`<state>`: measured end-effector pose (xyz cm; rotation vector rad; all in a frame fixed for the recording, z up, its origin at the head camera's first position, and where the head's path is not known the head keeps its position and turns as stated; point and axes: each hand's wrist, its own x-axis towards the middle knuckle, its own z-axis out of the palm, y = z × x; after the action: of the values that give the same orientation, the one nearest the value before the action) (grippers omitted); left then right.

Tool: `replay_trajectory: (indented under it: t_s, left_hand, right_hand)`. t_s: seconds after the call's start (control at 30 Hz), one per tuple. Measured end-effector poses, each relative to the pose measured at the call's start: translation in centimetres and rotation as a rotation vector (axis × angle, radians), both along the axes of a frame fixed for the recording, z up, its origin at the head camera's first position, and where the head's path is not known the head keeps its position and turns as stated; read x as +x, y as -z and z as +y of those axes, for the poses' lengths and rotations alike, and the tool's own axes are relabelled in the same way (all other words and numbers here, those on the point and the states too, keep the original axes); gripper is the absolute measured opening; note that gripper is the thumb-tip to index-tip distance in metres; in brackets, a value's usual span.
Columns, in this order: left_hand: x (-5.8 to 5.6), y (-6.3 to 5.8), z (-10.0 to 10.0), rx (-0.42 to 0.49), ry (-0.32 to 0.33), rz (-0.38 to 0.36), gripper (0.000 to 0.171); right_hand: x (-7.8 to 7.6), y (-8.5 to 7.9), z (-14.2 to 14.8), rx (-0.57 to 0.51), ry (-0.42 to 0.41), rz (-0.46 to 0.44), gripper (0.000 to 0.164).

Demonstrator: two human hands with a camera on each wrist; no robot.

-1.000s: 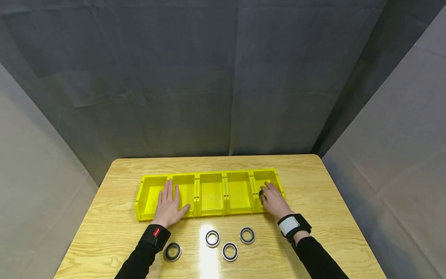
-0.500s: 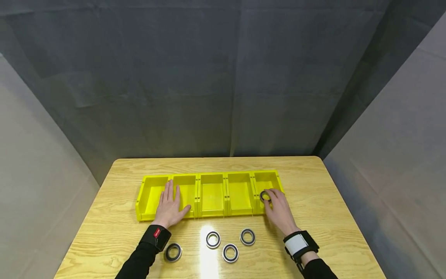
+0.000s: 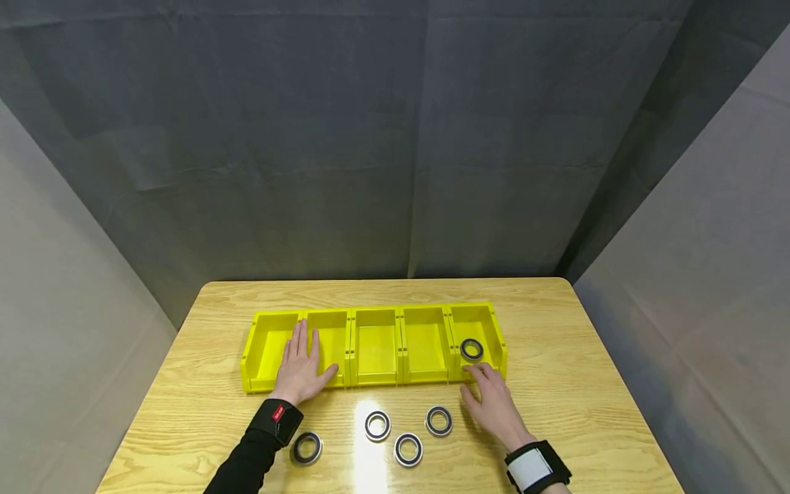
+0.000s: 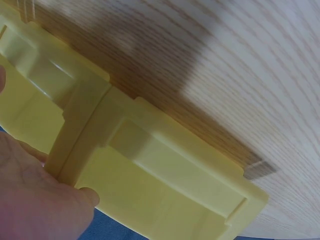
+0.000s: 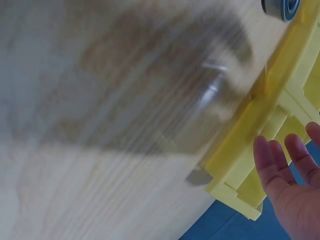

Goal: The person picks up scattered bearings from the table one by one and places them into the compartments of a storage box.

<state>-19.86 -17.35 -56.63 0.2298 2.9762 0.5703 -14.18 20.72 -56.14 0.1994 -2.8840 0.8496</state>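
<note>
A row of joined yellow bins (image 3: 376, 379) stands across the table. One ball bearing (image 3: 464, 356) lies flat in the rightmost bin. Just in front of that bin is my right hand (image 3: 494, 405), its fingers relaxed and holding nothing. My left hand (image 3: 299, 370) rests with spread, straight fingers over the divider between the two leftmost bins; the left wrist view shows its fingertips at the yellow wall (image 4: 80, 135). Nearer the front lie a bearing (image 3: 439, 433) at right, two in the middle (image 3: 408, 464), and a darker bearing (image 3: 306, 461) beside my left wrist.
The wooden table (image 3: 586, 412) ends at a rounded back edge, with a dark grey cloth (image 3: 308, 171) hanging behind it. Pale grey panels (image 3: 697, 240) flank both sides. Light glares off the tabletop near the front middle.
My right hand has let go of the bearing in the rightmost bin and drawn back toward the front. My left hand has stayed in place.
</note>
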Motion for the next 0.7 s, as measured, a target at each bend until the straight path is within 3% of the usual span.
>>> replay_trajectory:
  t_s: [0.33, 0.7]
  left_hand:
    - [0.0, 0.0, 0.0, 0.006, 0.000, -0.008, 0.088]
    - [0.0, 0.1, 0.0, -0.001, 0.004, -0.003, 0.089]
  right_hand:
    - [2.4, 0.8, -1.3, -0.006, -0.076, -0.115, 0.040]
    - [3.7, 1.8, -2.7, 0.043, -0.177, -0.034, 0.039]
